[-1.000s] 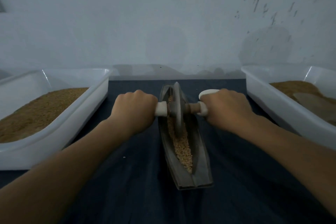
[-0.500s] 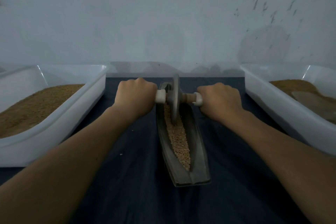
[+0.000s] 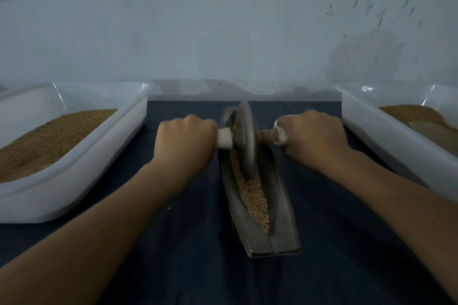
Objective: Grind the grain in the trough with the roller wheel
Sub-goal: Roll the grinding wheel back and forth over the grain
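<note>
Left white tub [image 3: 99, 153] and right white tub [image 3: 371, 136] hem the counter [image 3: 198, 267]; lanes run each side of the trough [image 3: 280, 218]; the wall [image 3: 223, 20] closes the far edge.

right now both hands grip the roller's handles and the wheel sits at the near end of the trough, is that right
Not quite. In the head view the roller wheel stands toward the far end of the trough, not the near end; the grain nearer the person lies uncovered. The left hand and right hand do each grip a handle.

A scuffed pale wall [image 3: 223, 20] rises behind a dark blue cloth [image 3: 188, 255].
</note>
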